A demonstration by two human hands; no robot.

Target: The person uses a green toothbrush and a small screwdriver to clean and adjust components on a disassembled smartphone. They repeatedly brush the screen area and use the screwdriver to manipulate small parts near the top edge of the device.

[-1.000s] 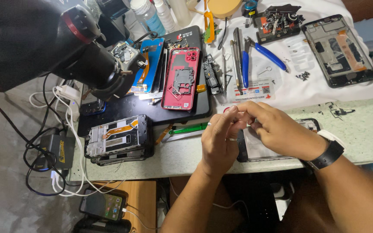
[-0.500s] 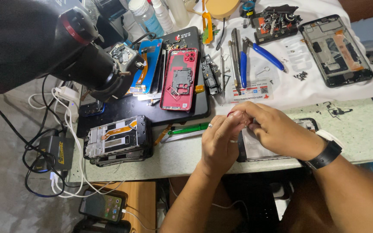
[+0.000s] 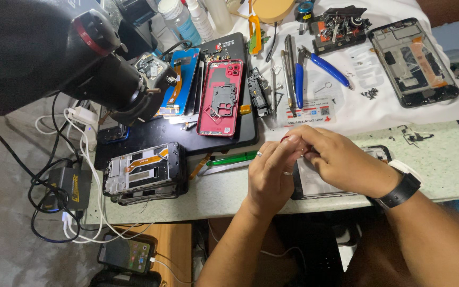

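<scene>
Near the front edge of the pale speckled worktable (image 3: pixel 224 191), the left hand (image 3: pixel 269 178) and the right hand (image 3: pixel 341 162) meet fingertip to fingertip, both sets of fingers curled and pressed together around something small and reddish (image 3: pixel 287 139); what it is cannot be told. A ring sits on one left finger, and a black watch (image 3: pixel 399 190) wraps the right wrist. Under the hands lies a flat dark-framed phone screen panel (image 3: pixel 314 183), partly covered by them. Just left of the left hand a green plastic pry tool (image 3: pixel 232 158) lies on the table. Farther back, on a black mat (image 3: pixel 240 135), rests a red phone back cover (image 3: pixel 220 97) with its inside up. Toward the far edge lie blue-handled pliers (image 3: pixel 314 69), and an opened black phone frame (image 3: pixel 414 61) sits near the far right corner.
</scene>
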